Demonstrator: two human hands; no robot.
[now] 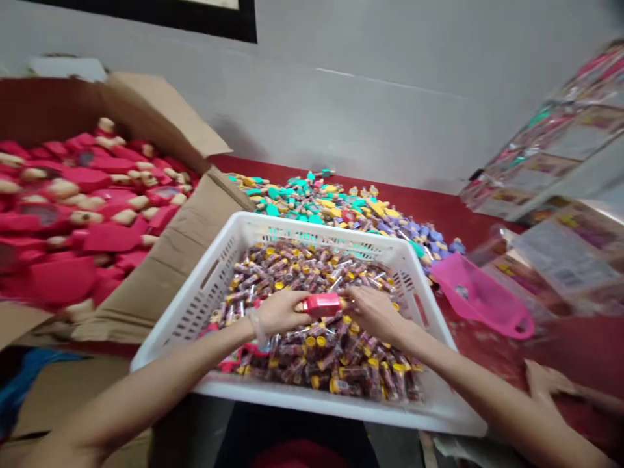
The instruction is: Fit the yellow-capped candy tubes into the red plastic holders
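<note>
Over the white plastic basket (pixel 312 400), both hands meet at a small red plastic piece with beige ends (pixel 322 304). My left hand (pixel 280 312), with a clear band at the wrist, pinches its left end. The fingers of my right hand (pixel 375 311) are closed at the opposite end, somewhat blurred. Beneath them the basket holds a heap of small clear tubes (pixel 351 374) with yellow caps and dark contents. A few red pieces (pixel 231 357) lie among the tubes near the left wrist.
At left stands an open cardboard box (pixel 166 260) full of red pieces (pixel 114 227). Behind the basket lies a pile of green, yellow and purple pieces (pixel 316 201). A pink scoop (pixel 482 299) and wrapped packages (pixel 565 253) sit at right, near another person's hand (pixel 548 380).
</note>
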